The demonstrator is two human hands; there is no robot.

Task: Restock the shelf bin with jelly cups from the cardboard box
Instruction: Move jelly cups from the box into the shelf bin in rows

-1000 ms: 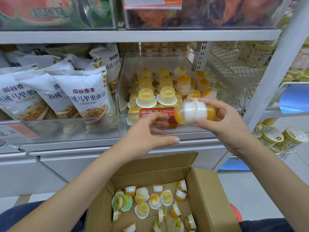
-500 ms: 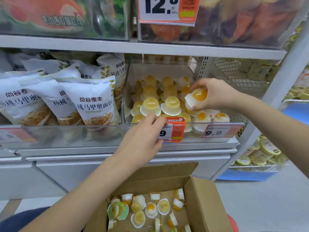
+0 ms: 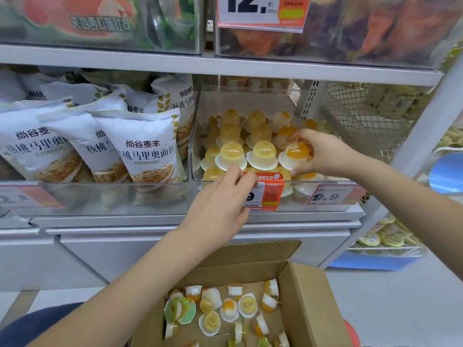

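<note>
Clear plastic walls framed the shelf bin [image 3: 198, 136] at centre frame, where inverted jelly cups [image 3: 253, 132] sat stacked in rows, yellow w/ white rims. At centre right, the right hand [image 3: 323, 154] reached in over the bin's front edge, fingers [image 3: 297, 139] wrapped around one orange-centred jelly cup [image 3: 295, 155], which stood at the right end of the front row, just beside a yellow cup [image 3: 263, 156]. Whether it rested on the cups below couldn't be told. The left hand [image 3: 220, 199], centre frame, lay against the bin's front wall, fingers curled narrow and pressing on the orange-and-white price tag [image 3: 268, 194]; it held nothing that could be seen. A second tag reading 9.9 [image 3: 325, 196] hung to the right. Upper frame: a larger price sign [image 3: 260, 11] on the shelf above. Left of the bin, white bread bags [image 3: 140, 151] w/ Chinese lettering stood in a neighbouring clear bin. At bottom centre, the open cardboard box [image 3: 313, 304] held more jelly cups [image 3: 230, 306], scattered loose across its floor, some upright, some on their sides, approx. a dozen-plus visible.
</note>
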